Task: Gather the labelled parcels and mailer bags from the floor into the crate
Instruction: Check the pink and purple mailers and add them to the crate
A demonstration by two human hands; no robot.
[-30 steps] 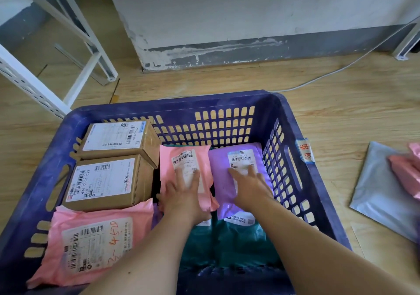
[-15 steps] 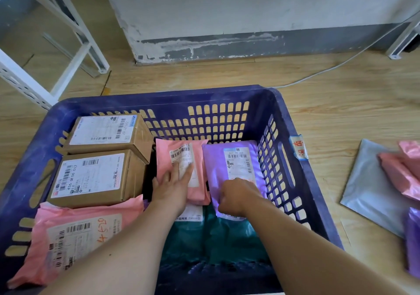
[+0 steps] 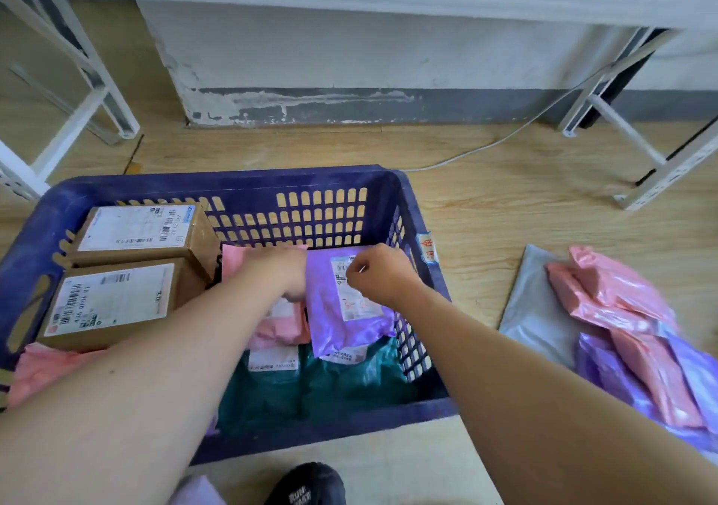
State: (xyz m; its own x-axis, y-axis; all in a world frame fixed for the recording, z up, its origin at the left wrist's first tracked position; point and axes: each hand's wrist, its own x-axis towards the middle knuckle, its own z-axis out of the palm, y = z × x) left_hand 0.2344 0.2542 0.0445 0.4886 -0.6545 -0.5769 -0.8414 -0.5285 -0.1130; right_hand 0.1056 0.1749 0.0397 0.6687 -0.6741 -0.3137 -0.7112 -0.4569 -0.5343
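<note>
The purple mailer [image 3: 328,316] runs 12 to 6, label [image 3: 355,304] toward 12. My right grip [image 3: 379,277] is curled narrow over it. My left grip [image 3: 281,273] rests on the pink mailer [image 3: 277,329]; I cannot tell how wide.

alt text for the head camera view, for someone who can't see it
Two bare hands reach into a blue crate: the left hand on a pink mailer bag, the right hand, curled, over a purple mailer bag. Two labelled cardboard boxes sit in its left side; more mailers lie on the floor to the right.

Holds bare left forearm [image 3: 155,368] and right forearm [image 3: 505,368] extended forward. Holds left hand [image 3: 287,275] knuckles up, fingers hidden beneath; right hand [image 3: 382,277] curled in loose fist.
</note>
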